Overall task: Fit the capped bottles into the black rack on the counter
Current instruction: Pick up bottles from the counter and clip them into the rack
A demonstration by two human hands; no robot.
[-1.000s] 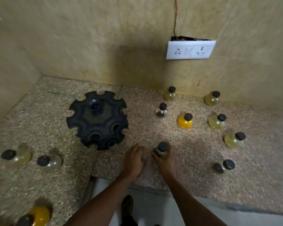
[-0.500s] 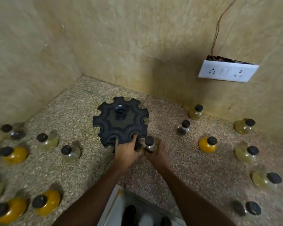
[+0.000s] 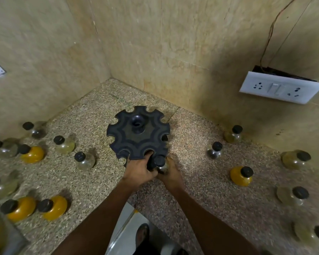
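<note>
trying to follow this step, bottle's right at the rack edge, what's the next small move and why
Probably slide the capped bottle sideways into the near open notch of the black rack. The right hand grips it at the rim, not visibly seated, while the left hand holds the rack's edge.

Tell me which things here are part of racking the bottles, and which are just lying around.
Part of the job:
black rack
bottle in the right hand
left hand gripping the rack
loose capped bottles, e.g. yellow bottle

Just there:
wall socket
wire
</note>
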